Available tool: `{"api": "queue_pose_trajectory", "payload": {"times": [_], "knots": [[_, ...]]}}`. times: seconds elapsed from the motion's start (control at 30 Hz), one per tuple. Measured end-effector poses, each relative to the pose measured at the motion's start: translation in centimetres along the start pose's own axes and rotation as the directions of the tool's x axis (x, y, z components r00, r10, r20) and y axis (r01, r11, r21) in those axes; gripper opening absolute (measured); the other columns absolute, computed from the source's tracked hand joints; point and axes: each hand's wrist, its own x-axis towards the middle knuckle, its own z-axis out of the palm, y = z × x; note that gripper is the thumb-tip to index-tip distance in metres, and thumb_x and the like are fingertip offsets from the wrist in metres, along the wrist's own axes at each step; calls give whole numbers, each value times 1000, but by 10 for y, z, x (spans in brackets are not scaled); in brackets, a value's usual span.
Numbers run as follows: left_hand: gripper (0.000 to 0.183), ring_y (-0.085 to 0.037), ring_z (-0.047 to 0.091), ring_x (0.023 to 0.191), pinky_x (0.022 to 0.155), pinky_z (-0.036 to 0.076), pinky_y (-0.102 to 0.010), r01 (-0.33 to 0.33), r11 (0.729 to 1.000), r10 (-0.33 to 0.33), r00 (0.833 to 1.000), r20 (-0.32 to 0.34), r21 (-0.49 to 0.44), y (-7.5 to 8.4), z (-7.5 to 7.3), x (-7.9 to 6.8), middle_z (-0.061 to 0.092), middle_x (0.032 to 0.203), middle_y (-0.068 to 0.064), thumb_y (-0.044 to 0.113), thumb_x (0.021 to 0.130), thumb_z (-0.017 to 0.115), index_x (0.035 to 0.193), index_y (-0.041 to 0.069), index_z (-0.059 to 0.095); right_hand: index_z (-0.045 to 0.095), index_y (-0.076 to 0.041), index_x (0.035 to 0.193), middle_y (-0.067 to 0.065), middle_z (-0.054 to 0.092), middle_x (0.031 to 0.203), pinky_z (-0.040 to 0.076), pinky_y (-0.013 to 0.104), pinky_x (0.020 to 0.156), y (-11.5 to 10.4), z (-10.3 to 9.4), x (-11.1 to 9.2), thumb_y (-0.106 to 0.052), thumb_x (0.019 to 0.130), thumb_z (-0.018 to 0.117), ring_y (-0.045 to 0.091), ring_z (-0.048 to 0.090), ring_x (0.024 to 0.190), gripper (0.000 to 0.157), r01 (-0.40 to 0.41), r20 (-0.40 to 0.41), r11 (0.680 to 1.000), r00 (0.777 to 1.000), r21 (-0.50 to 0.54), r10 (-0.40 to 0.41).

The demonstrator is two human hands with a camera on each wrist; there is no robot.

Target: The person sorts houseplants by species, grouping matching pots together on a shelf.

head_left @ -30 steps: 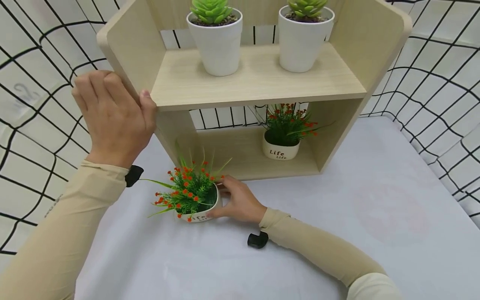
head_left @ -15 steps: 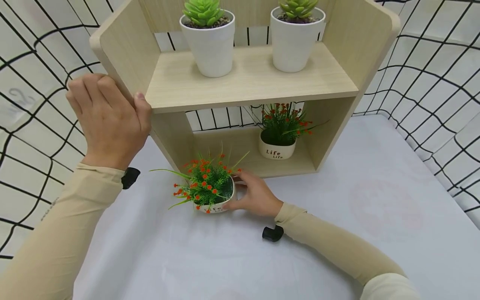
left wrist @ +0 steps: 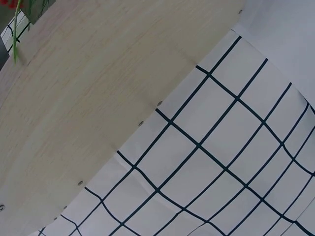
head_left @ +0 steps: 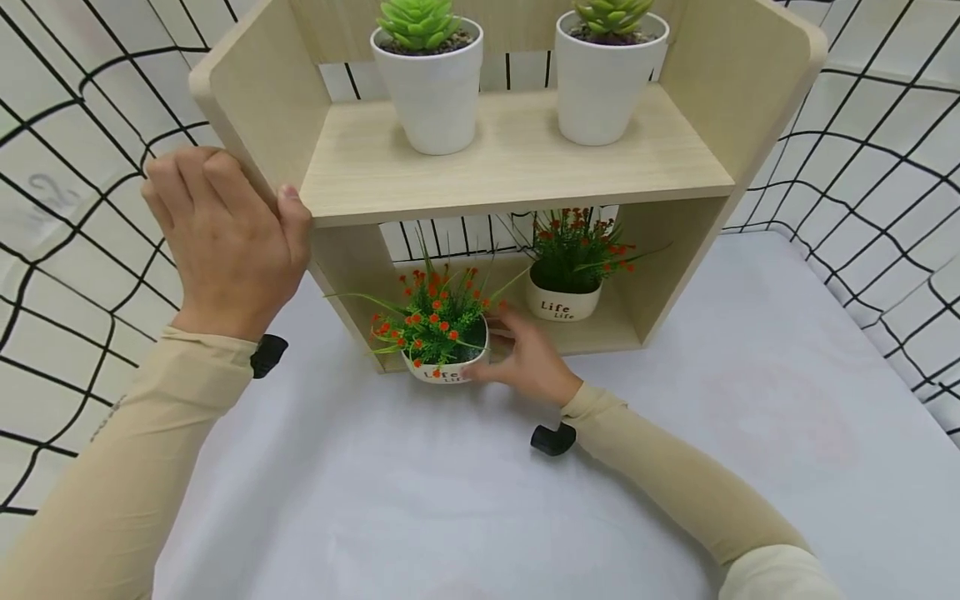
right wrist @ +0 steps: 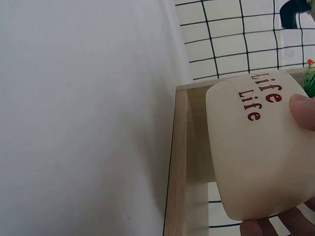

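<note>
A white flowerpot (head_left: 442, 373) marked "Life", with red-flowered greenery, is at the front left of the wooden shelf's (head_left: 517, 187) lower compartment. My right hand (head_left: 528, 362) grips the pot by its right end, thumb in front and fingers behind. In the right wrist view, the thumb (right wrist: 302, 110) presses beside the lettering, with fingertips under the pot's far end. My left hand (head_left: 228, 237) rests against the shelf's left side panel, its thumb near the front edge. The left wrist view shows that panel (left wrist: 98, 88) but no hand; its fingertips are hidden.
Inside the lower compartment at right stands a matching flowerpot (head_left: 562, 304). On the upper board are two white pots (head_left: 442, 100) with green succulents. Black wire mesh (head_left: 885, 142) encloses the sides and back. A white cloth (head_left: 450, 500) covers the surface in front.
My right hand has carried the flowerpot rightward and away from me, from the cloth in front to the lower compartment's front edge. The left hand has stayed on the side panel.
</note>
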Motion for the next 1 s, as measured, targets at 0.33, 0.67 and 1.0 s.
{"api": "queue_pose_trajectory", "payload": {"times": [0.33, 0.67, 1.0], "knots": [[41, -50, 33, 105, 90, 19, -58, -13, 1000, 12, 1000, 10, 14, -1, 0, 0, 46, 106, -35, 30, 98, 35, 107, -8, 43, 57, 1, 136, 19, 56, 137, 52, 35, 108, 10, -2, 26, -6, 71, 91, 35, 63, 130, 73, 21, -48, 998, 999, -62, -24], [41, -49, 33, 106, 91, 19, -58, -22, 999, 22, 1000, 13, 28, -3, 0, -1, 46, 106, -34, 31, 98, 35, 107, -8, 43, 54, -7, 145, 15, 58, 144, 53, 36, 108, 15, -5, 50, -10, 74, 91, 33, 62, 133, 80, -43, -70, 999, 997, -31, 41], [39, -50, 33, 106, 90, 18, -59, -7, 999, 6, 999, 40, 33, 0, -2, 0, 45, 108, -34, 29, 98, 36, 108, -8, 43, 53, -21, 147, 8, 58, 148, 50, 41, 112, 21, -7, 69, -23, 79, 89, 31, 58, 138, 77, -187, -46, 982, 981, 14, 187]]}}
